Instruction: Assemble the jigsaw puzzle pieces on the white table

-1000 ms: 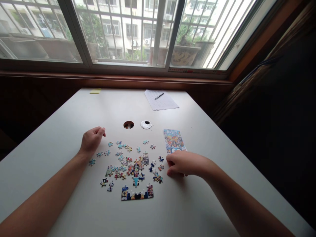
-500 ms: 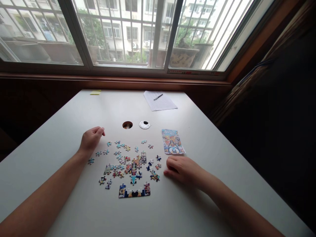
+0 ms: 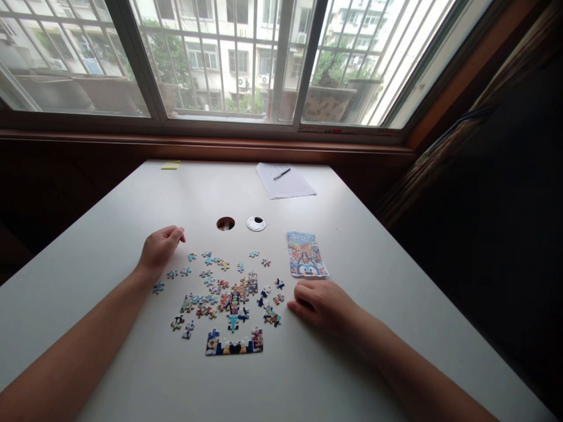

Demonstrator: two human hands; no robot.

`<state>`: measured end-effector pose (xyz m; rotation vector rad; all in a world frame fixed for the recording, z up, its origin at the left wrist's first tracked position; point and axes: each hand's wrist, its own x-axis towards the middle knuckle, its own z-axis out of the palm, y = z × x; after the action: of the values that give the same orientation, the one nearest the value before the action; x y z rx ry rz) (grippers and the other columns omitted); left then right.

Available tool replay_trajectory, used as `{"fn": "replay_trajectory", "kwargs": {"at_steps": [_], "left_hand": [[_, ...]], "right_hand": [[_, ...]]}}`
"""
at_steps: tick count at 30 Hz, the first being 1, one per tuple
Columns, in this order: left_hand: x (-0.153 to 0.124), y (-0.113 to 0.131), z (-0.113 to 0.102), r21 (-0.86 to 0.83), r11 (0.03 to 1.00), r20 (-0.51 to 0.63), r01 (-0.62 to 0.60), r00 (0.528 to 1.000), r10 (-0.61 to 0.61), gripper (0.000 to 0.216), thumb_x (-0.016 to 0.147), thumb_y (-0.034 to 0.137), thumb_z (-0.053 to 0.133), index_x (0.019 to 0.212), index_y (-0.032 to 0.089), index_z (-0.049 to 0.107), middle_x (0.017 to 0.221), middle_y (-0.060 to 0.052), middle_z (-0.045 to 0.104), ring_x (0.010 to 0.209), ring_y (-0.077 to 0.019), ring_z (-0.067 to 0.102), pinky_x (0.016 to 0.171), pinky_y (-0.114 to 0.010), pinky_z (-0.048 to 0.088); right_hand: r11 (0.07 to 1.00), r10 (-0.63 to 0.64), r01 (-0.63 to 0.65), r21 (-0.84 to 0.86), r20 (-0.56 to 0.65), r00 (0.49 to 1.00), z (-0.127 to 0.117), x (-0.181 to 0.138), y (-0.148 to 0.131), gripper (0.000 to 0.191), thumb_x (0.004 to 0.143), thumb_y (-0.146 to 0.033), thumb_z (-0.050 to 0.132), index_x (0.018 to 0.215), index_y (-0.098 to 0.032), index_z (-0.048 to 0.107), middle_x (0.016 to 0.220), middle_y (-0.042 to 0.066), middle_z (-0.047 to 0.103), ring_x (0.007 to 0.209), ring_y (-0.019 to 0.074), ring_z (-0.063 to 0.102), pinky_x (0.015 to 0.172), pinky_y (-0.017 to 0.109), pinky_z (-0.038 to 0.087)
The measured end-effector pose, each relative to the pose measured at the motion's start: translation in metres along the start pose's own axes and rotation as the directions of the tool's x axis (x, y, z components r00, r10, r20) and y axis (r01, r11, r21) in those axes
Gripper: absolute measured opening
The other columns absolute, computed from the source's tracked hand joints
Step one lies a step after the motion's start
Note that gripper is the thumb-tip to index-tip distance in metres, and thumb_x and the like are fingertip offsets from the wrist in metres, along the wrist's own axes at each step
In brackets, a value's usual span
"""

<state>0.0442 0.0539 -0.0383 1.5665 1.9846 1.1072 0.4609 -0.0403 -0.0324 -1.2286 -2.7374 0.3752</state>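
My left hand (image 3: 162, 249) rests on the table as a loose fist, beside the upper left of the loose puzzle pieces (image 3: 206, 274); nothing shows in it. Fingers curled, my right hand (image 3: 323, 303) lies on the table just right of several dark blue pieces (image 3: 264, 297), apart from them. No object is visible in its grip. Between the hands sits a partly joined puzzle section (image 3: 235, 305) with colourful figures. Nearer to me lies a joined bottom strip (image 3: 235, 348) with raised corners. The puzzle's picture card (image 3: 305, 254) is just beyond my right hand.
The white table (image 3: 176, 387) has a round cable hole (image 3: 226, 224), with its round cover (image 3: 256, 223) beside it. Farther back lie paper sheets (image 3: 285, 184) with a pen (image 3: 282, 174) on top, and yellow sticky notes (image 3: 170, 165). A barred window (image 3: 229, 64) stands behind the table.
The view has shifted slightly, so the puzzle and card appear a little lower and farther left. Both hands keep their poses, and no piece has visibly been moved.
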Motion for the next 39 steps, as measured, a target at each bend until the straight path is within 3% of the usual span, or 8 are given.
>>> {"fn": "replay_trajectory", "kwargs": {"at_steps": [14,39], "left_hand": [[0.002,-0.0048,0.0016,-0.008,1.0,0.009,-0.008,1.0,0.008,0.035,0.083,0.048,0.052,0.066,0.019,0.063,0.049,0.004,0.037,0.051,-0.0145,0.038,0.053,-0.026,0.032],[-0.0002,0.0018,0.0005,0.001,1.0,0.001,-0.026,1.0,0.026,0.032,0.079,0.045,0.051,0.064,0.02,0.064,0.049,0.003,0.044,0.054,-0.0158,0.044,0.055,-0.027,0.035]], "right_hand": [[0.998,-0.06,0.06,-0.003,-0.092,0.994,0.0056,-0.0008,0.0027,0.031,0.101,-0.038,0.048,0.076,-0.021,0.05,0.075,0.002,0.06,0.066,0.0144,0.051,0.06,0.029,0.025],[0.998,-0.064,0.063,-0.009,-0.101,0.993,0.0053,-0.0018,0.0042,0.032,0.101,-0.038,0.049,0.075,-0.021,0.051,0.074,0.002,0.06,0.064,0.0141,0.05,0.06,0.029,0.025]]}}
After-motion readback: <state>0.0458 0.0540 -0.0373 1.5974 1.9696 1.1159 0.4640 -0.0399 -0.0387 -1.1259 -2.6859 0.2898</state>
